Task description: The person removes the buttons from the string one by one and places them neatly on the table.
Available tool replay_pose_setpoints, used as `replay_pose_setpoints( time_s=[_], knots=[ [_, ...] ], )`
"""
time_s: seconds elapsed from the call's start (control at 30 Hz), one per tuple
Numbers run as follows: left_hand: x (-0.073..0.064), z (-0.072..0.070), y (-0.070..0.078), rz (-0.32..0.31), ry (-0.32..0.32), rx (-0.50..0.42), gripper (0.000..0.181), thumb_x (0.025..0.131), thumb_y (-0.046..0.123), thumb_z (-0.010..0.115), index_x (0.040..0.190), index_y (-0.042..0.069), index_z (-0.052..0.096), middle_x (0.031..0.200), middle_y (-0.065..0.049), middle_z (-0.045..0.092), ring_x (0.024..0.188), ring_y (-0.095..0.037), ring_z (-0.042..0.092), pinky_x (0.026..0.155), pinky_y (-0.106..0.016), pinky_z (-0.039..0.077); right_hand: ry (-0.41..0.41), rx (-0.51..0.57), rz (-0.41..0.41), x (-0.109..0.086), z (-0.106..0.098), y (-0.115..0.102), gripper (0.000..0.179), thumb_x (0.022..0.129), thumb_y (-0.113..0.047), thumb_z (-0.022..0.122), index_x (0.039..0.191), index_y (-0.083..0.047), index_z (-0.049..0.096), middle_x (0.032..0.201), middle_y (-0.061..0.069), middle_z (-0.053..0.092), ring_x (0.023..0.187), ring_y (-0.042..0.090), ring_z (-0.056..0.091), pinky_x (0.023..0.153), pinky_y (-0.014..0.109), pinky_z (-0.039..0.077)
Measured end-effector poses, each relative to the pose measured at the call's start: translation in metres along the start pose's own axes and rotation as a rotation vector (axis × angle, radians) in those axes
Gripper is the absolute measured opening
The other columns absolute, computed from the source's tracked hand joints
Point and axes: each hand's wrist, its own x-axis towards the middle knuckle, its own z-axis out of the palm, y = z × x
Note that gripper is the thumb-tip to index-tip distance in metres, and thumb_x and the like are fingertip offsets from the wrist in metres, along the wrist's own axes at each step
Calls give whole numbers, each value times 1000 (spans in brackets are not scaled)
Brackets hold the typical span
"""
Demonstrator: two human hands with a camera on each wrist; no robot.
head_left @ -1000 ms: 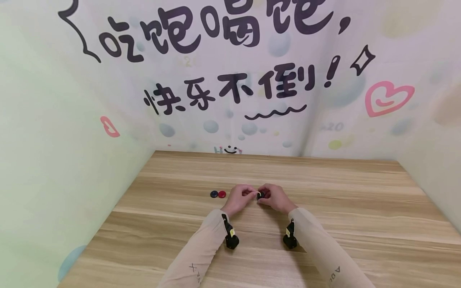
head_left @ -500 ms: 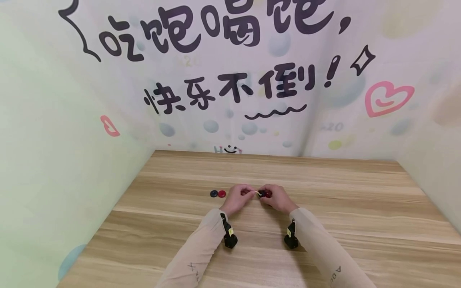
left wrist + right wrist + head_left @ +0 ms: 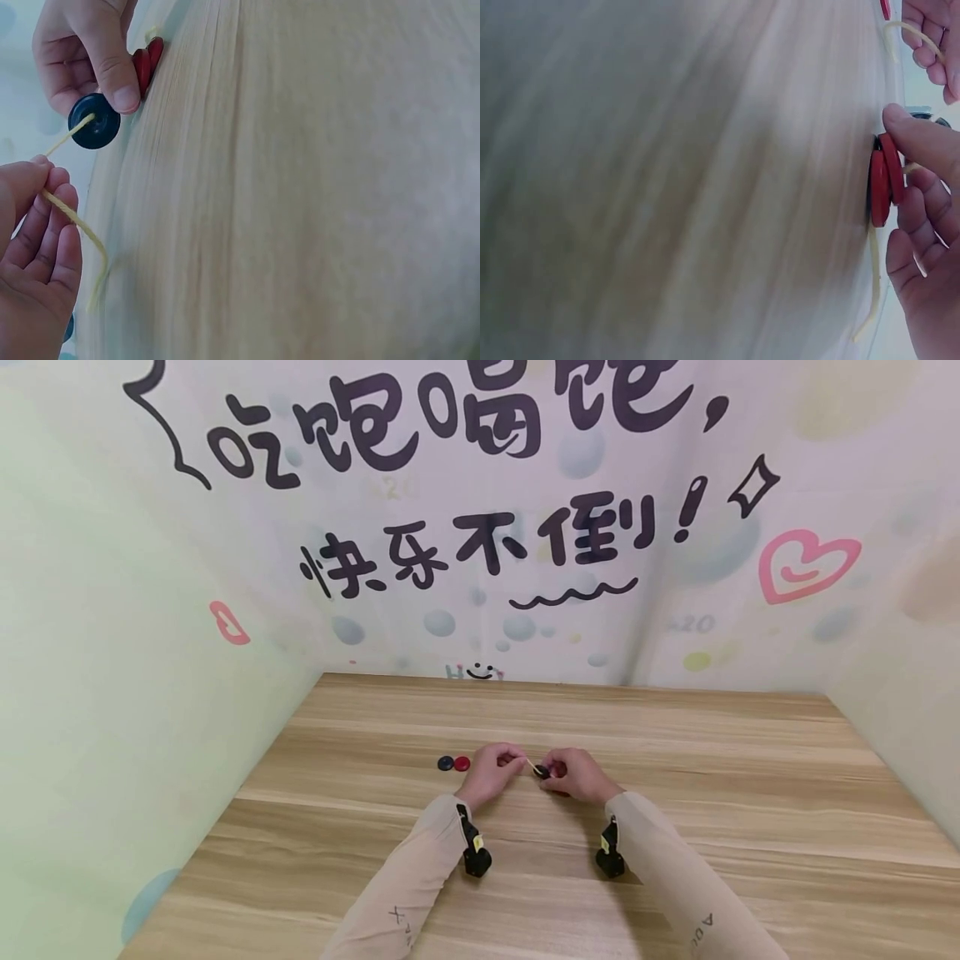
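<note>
In the head view my left hand (image 3: 491,775) and right hand (image 3: 576,775) face each other just above the table. Between its thumb and fingertips the left hand pinches a thin yellow cord (image 3: 82,225), whose loose end hangs below the fingers. The cord runs from there into the centre of a dark blue button (image 3: 96,133) at the right hand's fingertips. Red buttons (image 3: 881,184) sit against the right thumb and fingers, which grip them from the side. Another length of cord trails beneath these buttons in the right wrist view.
A dark blue button (image 3: 446,763) and a red button (image 3: 462,763) lie side by side on the wooden table (image 3: 675,735), left of the left hand. A printed cloth wall (image 3: 420,643) stands behind the table. Both wrists wear a small black camera (image 3: 477,860).
The hands have drawn slightly apart, the left one moving a little left. More yellow cord now shows between the left fingers and the dark blue button, which has tilted.
</note>
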Motion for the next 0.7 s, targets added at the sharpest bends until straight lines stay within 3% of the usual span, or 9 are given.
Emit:
replay_pose_setpoints(
  time_s=[0.3,0.6,0.7],
  knots=[
    [0,0,-3,-22,15,9,9,85,12,59,85,6,66,83,-1,62,71,-8,52,66,-21,43,-37,8,-25,0,-1,-1,4,79,0,62,82,-3,64,68,-2,56,60,8,47,52,21,41],
    [-2,0,-2,-7,-2,8,11,85,13,59,86,5,66,83,-1,62,72,-8,52,65,-22,43,82,-16,0,0,1,-2,5,82,-2,60,84,-4,65,81,3,63,75,13,56,66,27,46],
    [-3,0,-2,-3,-13,11,10,85,13,59,85,5,66,82,-1,62,72,-9,52,65,-21,43,113,2,7,-1,1,-2,8,81,1,60,86,-3,65,82,5,63,75,14,57,65,28,47]
  ],
)
